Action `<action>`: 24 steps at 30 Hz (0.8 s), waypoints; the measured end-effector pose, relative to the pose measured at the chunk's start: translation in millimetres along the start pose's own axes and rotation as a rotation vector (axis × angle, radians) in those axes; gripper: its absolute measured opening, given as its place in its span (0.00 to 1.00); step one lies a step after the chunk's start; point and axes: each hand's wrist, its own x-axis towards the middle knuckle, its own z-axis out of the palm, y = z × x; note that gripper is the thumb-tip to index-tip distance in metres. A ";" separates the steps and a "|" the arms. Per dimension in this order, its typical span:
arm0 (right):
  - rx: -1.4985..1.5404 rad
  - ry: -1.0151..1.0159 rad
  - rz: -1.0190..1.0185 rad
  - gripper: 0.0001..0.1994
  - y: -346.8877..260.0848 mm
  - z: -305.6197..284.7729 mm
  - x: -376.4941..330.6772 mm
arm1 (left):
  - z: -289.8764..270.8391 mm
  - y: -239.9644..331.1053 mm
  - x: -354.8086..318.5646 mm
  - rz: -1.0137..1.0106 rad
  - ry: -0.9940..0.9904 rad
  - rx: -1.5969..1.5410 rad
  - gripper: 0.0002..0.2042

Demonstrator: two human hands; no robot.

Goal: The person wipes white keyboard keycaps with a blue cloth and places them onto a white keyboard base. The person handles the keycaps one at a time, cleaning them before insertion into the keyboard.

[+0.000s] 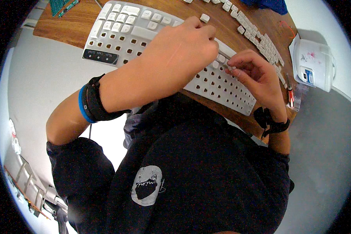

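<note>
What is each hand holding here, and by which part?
The right hand pinches a small white keycap at its fingertips, over the keyboard. Whether the left hand holds anything cannot be told.

White keyboard (pixel 152 43) on a brown wood-grain tabletop (pixel 66 23); white loose keycaps (pixel 261 39) beyond it; blue wristband (pixel 82 105) beside a black one

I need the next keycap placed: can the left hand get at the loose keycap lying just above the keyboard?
Probably yes. The left hand lies over the keyboard, fingertips close to the loose keycap on the bare wooden table. Nothing stands between them; the right hand works lower down, out of the way.
</note>
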 end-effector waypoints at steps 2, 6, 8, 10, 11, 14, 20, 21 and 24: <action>-0.016 -0.016 0.033 0.12 -3.7 -1.7 1.5 | -1.3 0.9 0.0 -0.011 -0.010 0.003 0.10; 0.034 0.045 0.001 0.12 -5.5 6.3 0.5 | 1.0 0.2 0.5 -0.006 -0.010 0.001 0.10; -0.058 0.064 -0.039 0.12 -8.8 7.4 1.1 | -1.2 1.2 0.8 -0.009 -0.021 0.004 0.11; -0.198 0.083 -0.094 0.13 -12.8 9.4 2.2 | 0.2 0.2 -0.6 -0.002 -0.006 0.006 0.11; -0.292 0.093 -0.129 0.13 -15.3 11.3 2.8 | 0.9 -0.1 -1.1 0.002 0.002 0.007 0.11; -0.545 0.099 -0.199 0.14 -17.0 11.7 1.6 | -0.5 1.5 -0.1 -0.015 -0.018 0.020 0.11; -0.669 0.128 -0.277 0.10 -20.9 16.3 0.6 | 0.2 1.2 0.0 -0.010 -0.002 0.021 0.12; -0.677 0.128 -0.276 0.10 -20.9 16.7 0.9 | 0.1 1.3 0.1 -0.011 -0.005 0.018 0.12; -0.746 0.110 -0.308 0.10 -22.6 17.5 1.6 | 0.1 1.4 0.2 -0.016 -0.003 0.014 0.11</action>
